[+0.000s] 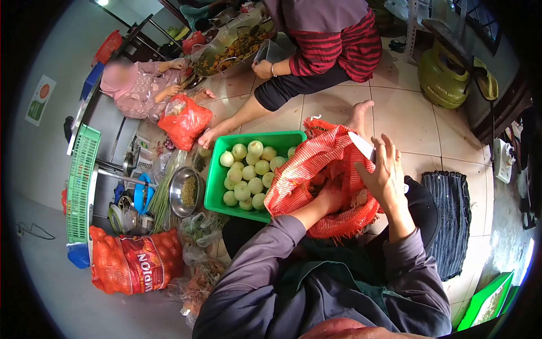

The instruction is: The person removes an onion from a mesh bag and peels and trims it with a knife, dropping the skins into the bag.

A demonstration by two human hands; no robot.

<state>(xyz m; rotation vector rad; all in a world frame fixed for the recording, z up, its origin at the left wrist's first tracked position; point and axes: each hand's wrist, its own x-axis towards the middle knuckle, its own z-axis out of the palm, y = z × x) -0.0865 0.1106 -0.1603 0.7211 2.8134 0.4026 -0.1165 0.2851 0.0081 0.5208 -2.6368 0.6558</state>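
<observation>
A red-and-white striped mesh sack (pixel 293 176) stands in front of me with its mouth gaping. My left hand (pixel 329 199) reaches down into it; its fingers are mostly hidden among the sack's folds and dark contents. At the sack's right rim, my right hand (pixel 385 172) has a knife (pixel 362 146) in its grip. The pale blade points up and left, while the palm covers most of the handle. Directly left of the sack, a green tub (pixel 212 182) holds several peeled onions (pixel 246 172), pale and round.
A steel bowl (pixel 176 199) with chopped food sits left of the tub. A full orange onion sack (pixel 106 265) leans farther left. Another person (pixel 333 39) sits ahead beside a large pan (pixel 230 68); a second person (pixel 135 96) is near a red bag (pixel 185 121). A dark mat (pixel 446 226) lies right.
</observation>
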